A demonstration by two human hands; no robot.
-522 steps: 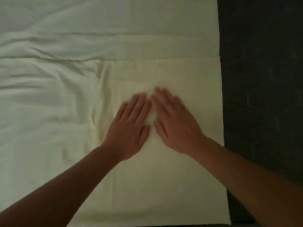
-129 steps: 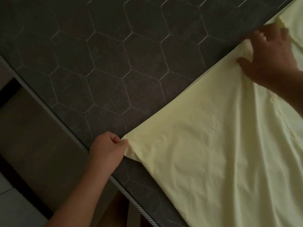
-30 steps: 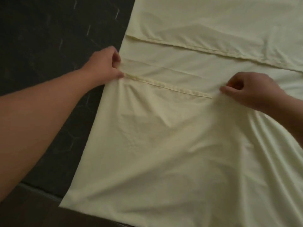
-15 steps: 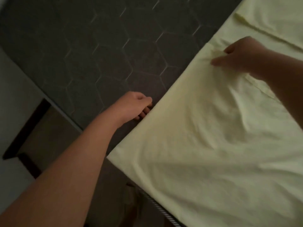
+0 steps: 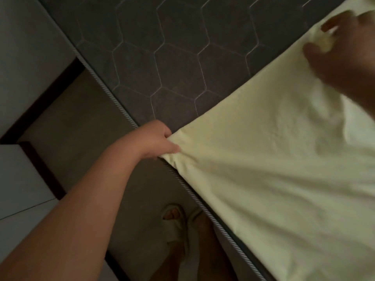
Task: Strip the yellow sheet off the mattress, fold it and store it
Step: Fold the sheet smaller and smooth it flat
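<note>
So your left hand [image 5: 156, 138] has its fingers curled tight round a corner of the pale yellow cotton sheet [image 5: 274, 169], right at the near left edge of the dark grey mattress with the hexagon quilting [image 5: 162, 47]. The corner sits just over the striped rope-like piping [image 5: 105, 88] that runs along that edge, and creases fan out to the right from your grip. From there the sheet spreads across the whole right and near side of the mattress, its far edge running diagonally up to your right hand [image 5: 345, 47] at the far right. That hand is blurry, but there's a bunch of yellow fabric showing between the thumb and the curled fingers, so it looks like it's gripping the sheet too. The far left part of the mattress is bare. Down below the near edge you can see your foot in a light open-toe slipper [image 5: 174, 218], with pale floor tiles [image 5: 20, 189] off to the left.
</note>
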